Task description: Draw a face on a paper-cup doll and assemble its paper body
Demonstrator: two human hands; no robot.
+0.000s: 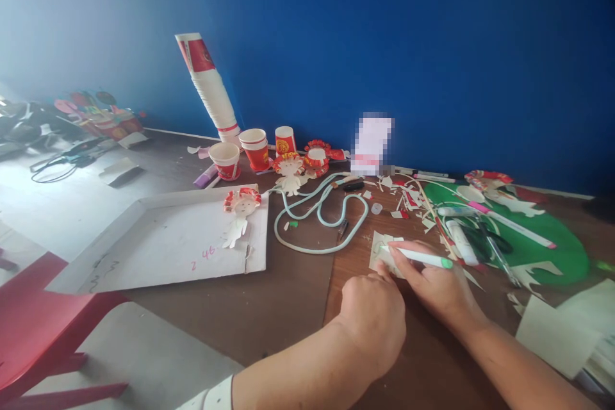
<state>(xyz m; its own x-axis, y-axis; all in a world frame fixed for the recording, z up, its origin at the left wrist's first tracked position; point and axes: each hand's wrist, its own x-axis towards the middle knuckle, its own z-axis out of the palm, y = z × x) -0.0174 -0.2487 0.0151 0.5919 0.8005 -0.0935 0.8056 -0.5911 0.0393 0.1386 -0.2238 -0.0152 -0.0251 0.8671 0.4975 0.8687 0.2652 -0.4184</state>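
My right hand (439, 288) is closed around a white marker (420, 257) with a green end. Its tip rests on a small cream piece of paper (377, 250), where a faint green line shows. My left hand (375, 317) is curled, thumb and fingertips pressed at the paper's lower edge; most of its fingers are hidden. To the right lie a glue tube (462, 242), scissors (497, 250) and a pink-capped marker (514, 225). A lion-like paper figure (243, 202) with a red fringe lies on the white box lid (168, 230).
A tall leaning stack of paper cups (214, 99) and several shorter cups (225, 157) stand by the blue wall (384, 32). A pale cable (307, 248) loops across the table. Paper scraps (413, 198) and a green sheet (567, 246) lie right; a red chair (52, 314) stands left.
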